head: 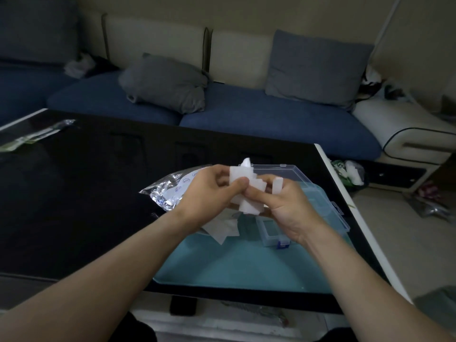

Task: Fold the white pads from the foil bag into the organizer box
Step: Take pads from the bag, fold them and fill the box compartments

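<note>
Both hands hold a small bunch of white pads (243,180) in the air above the teal mat (237,262). My left hand (209,193) pinches the bunch with its thumb on top. From the right side, my right hand (283,201) grips the same bunch with curled fingers, and one folded pad (276,185) sticks up between them. The crumpled foil bag (170,191) lies on the table just left of my hands. Behind and under my right hand stands the clear blue organizer box (308,188), lid open. Loose flat pads (223,230) lie on the mat below my hands.
The black glossy table (81,198) stretches to the left, and a clear wrapper (32,135) lies at its far left corner. Its white right edge (345,201) borders the floor, where bags and litter lie. A blue sofa with grey cushions (167,85) runs behind the table.
</note>
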### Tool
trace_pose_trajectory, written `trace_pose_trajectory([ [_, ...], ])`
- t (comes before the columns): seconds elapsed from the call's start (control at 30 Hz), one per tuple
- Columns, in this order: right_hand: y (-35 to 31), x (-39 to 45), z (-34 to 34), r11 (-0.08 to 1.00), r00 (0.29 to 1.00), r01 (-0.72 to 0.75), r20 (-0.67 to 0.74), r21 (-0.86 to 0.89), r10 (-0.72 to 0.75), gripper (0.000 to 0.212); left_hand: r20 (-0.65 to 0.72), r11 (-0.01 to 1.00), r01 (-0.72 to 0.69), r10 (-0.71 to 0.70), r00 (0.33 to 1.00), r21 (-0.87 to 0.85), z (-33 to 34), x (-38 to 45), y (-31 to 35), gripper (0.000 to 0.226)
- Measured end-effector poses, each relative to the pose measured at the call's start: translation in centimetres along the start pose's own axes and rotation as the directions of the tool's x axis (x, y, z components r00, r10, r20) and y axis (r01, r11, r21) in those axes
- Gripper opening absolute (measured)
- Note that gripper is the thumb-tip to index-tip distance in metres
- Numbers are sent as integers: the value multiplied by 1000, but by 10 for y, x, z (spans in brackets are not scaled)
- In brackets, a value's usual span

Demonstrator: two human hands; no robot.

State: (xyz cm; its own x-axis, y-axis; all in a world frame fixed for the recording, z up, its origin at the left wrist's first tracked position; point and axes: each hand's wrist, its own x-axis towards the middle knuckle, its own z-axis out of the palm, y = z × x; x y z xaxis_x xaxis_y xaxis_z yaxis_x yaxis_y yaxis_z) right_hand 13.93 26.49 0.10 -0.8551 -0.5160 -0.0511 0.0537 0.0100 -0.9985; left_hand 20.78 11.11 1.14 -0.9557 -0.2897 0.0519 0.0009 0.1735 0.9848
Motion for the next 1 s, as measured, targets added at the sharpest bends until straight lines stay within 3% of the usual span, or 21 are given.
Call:
trace_pose_trajectory([
  [0.13,-2,-1,3,975,996,90,13,-206,-89,23,-91,995,51,-43,995,89,-2,5,-8,29],
  [0.27,-6,-4,9,957,994,106,22,-271,-104,32,-137,984,87,-66,988,156,-4,4,-9,27],
  [0.4,-10,-5,6,962,992,63,-90,-265,-90,41,-112,987,67,-51,992,146,-6,4,-6,25],
  [0.57,-14,-7,-2,945,994,-31,-109,-326,-5,25,-132,995,86,-78,988,53,-5,5,-7,25],
  [0.73,-14,-9,-3,959,987,-14,-158,-283,-32,21,-133,997,60,-52,990,56,-6,8,-10,24],
  [0.87,-16,-6,-4,957,989,16,-139,-290,-58,16,-30,978,-44,51,998,202,-9,8,-12,20],
  [1.0,-20,-6,-7,924,970,118,-157,-363,-185,18,67,955,-46,28,997,293,-8,7,-15,26],
])
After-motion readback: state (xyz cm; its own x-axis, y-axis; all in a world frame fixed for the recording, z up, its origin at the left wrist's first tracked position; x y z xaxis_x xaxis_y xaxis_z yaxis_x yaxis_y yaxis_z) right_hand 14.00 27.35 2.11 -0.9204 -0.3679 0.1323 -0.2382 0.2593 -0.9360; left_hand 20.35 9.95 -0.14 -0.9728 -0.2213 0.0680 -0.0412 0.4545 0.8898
